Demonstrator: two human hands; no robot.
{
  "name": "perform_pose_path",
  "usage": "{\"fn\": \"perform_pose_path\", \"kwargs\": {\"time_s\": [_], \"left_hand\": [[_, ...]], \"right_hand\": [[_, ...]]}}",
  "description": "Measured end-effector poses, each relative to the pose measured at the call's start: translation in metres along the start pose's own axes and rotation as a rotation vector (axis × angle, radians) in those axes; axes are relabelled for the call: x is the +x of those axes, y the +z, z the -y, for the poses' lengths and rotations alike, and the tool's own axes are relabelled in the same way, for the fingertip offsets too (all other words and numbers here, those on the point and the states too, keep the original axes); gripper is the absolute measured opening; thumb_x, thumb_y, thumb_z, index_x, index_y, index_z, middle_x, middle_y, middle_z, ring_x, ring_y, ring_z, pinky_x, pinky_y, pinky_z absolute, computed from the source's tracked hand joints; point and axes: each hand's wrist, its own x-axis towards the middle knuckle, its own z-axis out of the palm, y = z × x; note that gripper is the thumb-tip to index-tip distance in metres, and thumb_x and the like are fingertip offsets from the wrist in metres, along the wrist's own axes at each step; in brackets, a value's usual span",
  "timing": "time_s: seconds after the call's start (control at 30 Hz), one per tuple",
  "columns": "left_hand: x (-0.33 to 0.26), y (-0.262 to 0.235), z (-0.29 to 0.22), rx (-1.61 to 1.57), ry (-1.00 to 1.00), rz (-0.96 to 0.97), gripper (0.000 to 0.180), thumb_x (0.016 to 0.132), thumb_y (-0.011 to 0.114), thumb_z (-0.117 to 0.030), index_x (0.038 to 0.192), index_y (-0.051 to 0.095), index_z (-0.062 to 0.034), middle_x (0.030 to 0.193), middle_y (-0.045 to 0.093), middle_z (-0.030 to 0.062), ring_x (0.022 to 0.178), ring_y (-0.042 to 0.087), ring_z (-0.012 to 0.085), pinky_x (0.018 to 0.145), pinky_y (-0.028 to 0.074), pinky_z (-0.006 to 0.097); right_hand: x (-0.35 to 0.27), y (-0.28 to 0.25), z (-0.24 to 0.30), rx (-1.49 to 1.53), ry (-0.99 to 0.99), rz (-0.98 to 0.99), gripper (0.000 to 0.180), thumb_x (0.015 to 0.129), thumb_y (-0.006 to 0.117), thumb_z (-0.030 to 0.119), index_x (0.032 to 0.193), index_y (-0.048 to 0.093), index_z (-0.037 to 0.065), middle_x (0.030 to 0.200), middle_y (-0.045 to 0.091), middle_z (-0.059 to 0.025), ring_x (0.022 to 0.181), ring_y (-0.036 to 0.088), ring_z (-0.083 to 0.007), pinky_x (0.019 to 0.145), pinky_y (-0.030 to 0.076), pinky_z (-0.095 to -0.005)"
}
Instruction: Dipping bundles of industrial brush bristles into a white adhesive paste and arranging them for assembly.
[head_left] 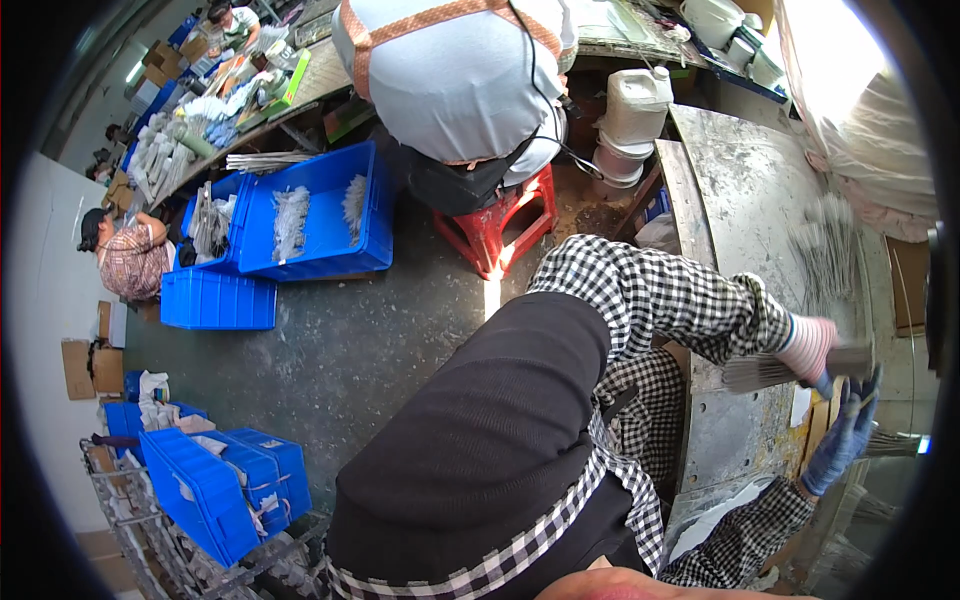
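Note:
My left hand (808,350), in a pink-and-white striped glove with blue fingertips, is closed around a bundle of thin grey strips (757,373). The bundle sticks out on both sides of the hand, low over the worn grey worktable (745,160). Just below its far end is my right hand (842,440) in a blue glove, fingers stretched out and apart. A thin pale line crosses by those fingers, too blurred to name. Farther up the table lies a loose spread of thin grey rods (826,250). More grey rods (893,442) lie beyond my right hand.
A person in a light shirt (450,80) sits close by on a red stool (492,225). White jugs (637,105) stand beside the table. Blue bins (318,215) with grey and white pieces are on the left, and more blue bins (190,490) sit on a rack at lower left.

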Motion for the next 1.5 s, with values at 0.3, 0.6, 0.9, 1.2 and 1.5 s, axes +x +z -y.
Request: {"fn": "perform_pose_path", "kwargs": {"time_s": [0.3,0.6,0.9,1.2,1.5], "left_hand": [[-0.032,0.046,0.007,0.905,0.368,0.047,0.01,0.081,0.067,-0.02,0.088,0.072,-0.0164,0.082,0.071,0.0056,0.082,0.072,0.027,0.065,0.058,0.042],[-0.036,0.019,-0.038,-0.366,0.135,0.231,0.043,0.074,0.086,-0.038,0.09,0.07,-0.0023,0.076,0.072,0.006,0.07,0.069,0.015,0.066,0.055,0.032],[-0.07,0.05,-0.065,-0.446,0.219,0.042,0.059,0.067,0.09,-0.03,0.112,0.061,-0.0039,0.099,0.071,0.015,0.095,0.069,0.02,0.084,0.055,0.036],[-0.07,0.119,-0.041,-1.332,-0.219,0.023,0.045,0.089,0.069,-0.033,0.124,0.059,-0.006,0.118,0.065,0.0087,0.104,0.064,0.0249,0.091,0.054,0.038],[-0.075,0.181,-0.004,-1.907,-0.804,0.003,0.049,0.097,0.045,-0.049,0.128,0.06,-0.014,0.126,0.066,0.0012,0.11,0.063,0.0221,0.09,0.053,0.041]], "right_hand": [[0.041,-0.047,-0.122,-0.49,0.538,0.167,0.033,0.095,0.07,0.025,0.114,0.07,-0.001,0.08,0.068,-0.0025,0.069,0.058,-0.0075,0.066,0.047,-0.0235],[-0.013,-0.061,-0.021,0.325,0.006,0.249,0.076,0.091,0.067,0.045,0.147,0.043,0.0,0.147,0.048,-0.0187,0.138,0.044,-0.0303,0.116,0.034,-0.0436],[-0.049,-0.003,0.065,-0.428,-0.538,-0.001,0.029,0.08,0.058,-0.015,0.103,0.057,0.002,0.094,0.054,-0.0058,0.088,0.054,-0.0181,0.081,0.048,-0.0317],[-0.073,-0.009,0.125,-0.984,-0.636,-0.185,0.041,0.076,0.077,0.007,0.112,0.058,0.004,0.109,0.062,-0.0124,0.103,0.06,-0.0298,0.091,0.049,-0.0376],[-0.171,0.034,0.213,-1.478,0.351,-0.452,0.025,0.077,0.077,0.029,0.092,0.068,0.012,0.087,0.065,-0.0076,0.083,0.063,-0.028,0.085,0.048,-0.0391]]}}
